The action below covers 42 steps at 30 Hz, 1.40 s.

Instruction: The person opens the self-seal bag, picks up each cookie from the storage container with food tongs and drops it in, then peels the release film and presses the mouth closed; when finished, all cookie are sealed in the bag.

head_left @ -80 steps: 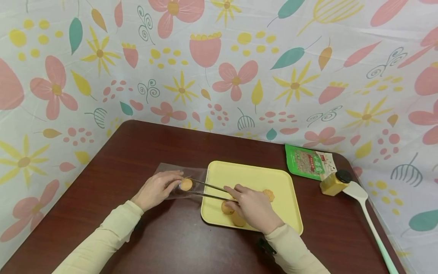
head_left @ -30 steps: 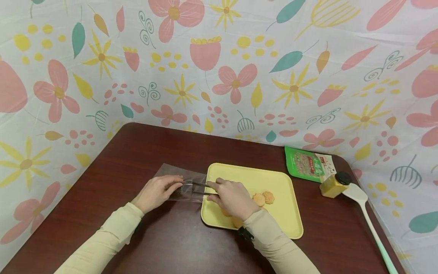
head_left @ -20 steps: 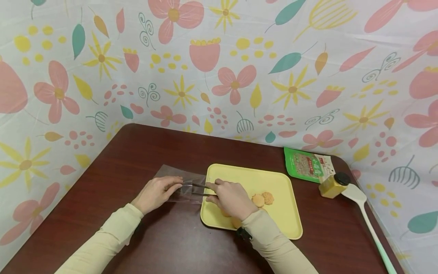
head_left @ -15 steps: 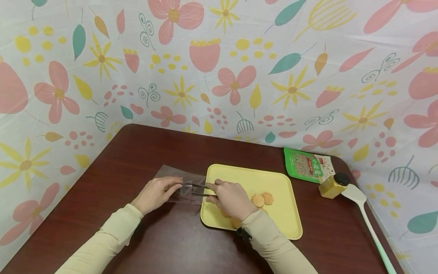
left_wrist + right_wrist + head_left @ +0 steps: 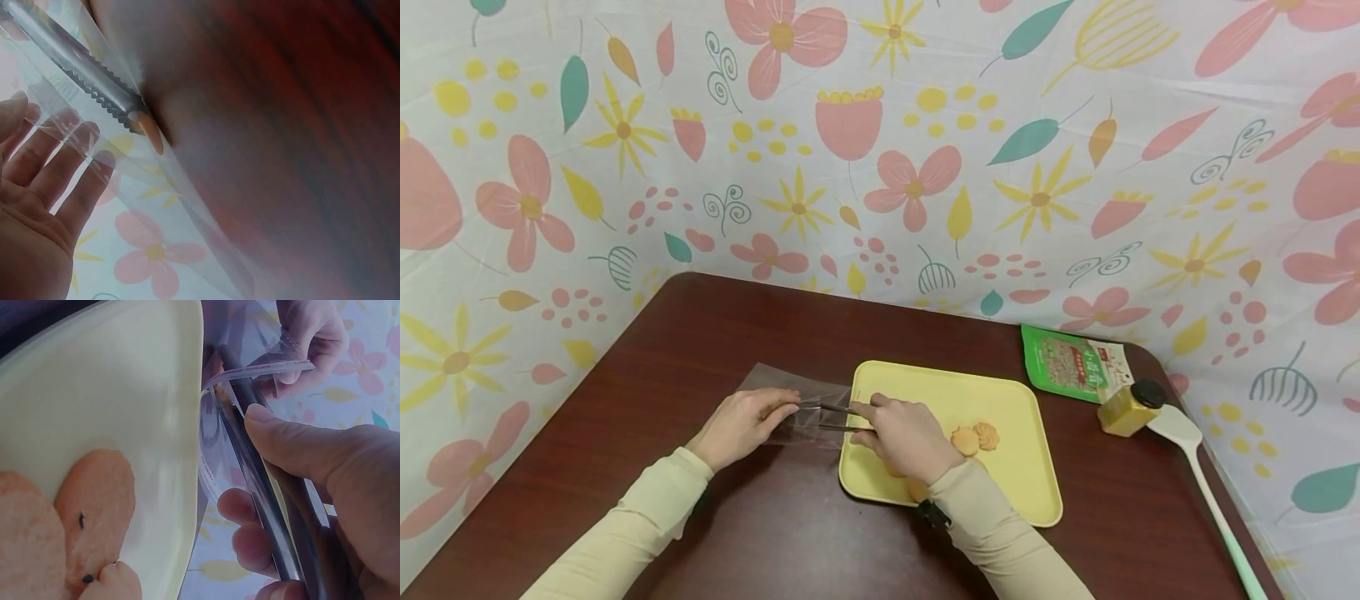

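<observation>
My left hand [image 5: 747, 423] pinches the edge of a clear plastic bag [image 5: 758, 382] lying left of the yellow tray. Its fingers show through the film in the left wrist view. Metal tongs [image 5: 81, 59] with serrated edges reach inside this bag. At their tips is a round cookie [image 5: 149, 132], partly hidden by the tongs. My right hand [image 5: 904, 435] grips the tongs over the tray's left side, thumb on one arm and fingers below the other. Several cookies [image 5: 100, 506] lie on the tray [image 5: 925, 377], some hidden beneath my right hand in the head view.
At the table's back right lies a green food packet [image 5: 1063, 362]. Beside it, a yellow jar with a black lid [image 5: 1127, 410] touches or overlaps the head of a white spatula [image 5: 1180, 425] with a mint handle. A floral curtain [image 5: 917, 100] hangs behind the table.
Since the earliest frame, my right hand has moved left, taking the tongs and cookie deeper into the bag. Over the last second both hands have stayed nearly still.
</observation>
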{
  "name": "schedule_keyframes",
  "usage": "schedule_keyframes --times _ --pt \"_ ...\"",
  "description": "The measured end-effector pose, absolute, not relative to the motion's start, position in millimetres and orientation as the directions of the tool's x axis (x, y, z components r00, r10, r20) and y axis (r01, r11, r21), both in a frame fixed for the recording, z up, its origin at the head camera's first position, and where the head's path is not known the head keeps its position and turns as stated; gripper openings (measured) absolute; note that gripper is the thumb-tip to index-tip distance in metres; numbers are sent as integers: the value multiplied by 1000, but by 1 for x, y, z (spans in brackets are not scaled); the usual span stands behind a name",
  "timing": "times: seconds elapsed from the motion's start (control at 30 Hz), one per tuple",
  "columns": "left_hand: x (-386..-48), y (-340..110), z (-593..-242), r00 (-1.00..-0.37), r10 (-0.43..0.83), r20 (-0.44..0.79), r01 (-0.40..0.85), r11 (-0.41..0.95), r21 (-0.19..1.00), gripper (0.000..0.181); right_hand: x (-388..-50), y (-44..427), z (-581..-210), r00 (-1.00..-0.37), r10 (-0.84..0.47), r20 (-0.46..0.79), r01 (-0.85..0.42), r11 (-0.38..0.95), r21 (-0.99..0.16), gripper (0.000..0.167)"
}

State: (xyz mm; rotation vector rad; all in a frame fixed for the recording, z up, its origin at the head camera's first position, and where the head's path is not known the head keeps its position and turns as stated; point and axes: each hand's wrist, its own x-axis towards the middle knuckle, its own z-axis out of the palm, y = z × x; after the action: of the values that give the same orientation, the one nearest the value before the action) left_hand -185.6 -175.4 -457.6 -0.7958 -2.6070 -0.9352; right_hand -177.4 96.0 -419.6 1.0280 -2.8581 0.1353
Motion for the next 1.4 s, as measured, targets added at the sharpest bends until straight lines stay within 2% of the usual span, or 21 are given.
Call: schedule_keyframes --times 0.6,0.83,1.1,1.4 --pt "-184 -177 -457 -826 406 392 562 651 510 21 -168 106 -415 -770 -619 156 -633 771 -67 44" --pt "-184 -178 -457 -821 405 403 568 656 498 21 -159 123 -409 -785 -594 177 -610 791 -53 45" --pt "-184 -177 -458 -817 403 413 573 647 503 21 -144 159 -396 -803 -548 233 -582 806 -110 46" --pt "-183 -178 -459 -826 395 402 561 649 514 22 -121 210 -386 -885 -431 179 -461 866 -193 45"
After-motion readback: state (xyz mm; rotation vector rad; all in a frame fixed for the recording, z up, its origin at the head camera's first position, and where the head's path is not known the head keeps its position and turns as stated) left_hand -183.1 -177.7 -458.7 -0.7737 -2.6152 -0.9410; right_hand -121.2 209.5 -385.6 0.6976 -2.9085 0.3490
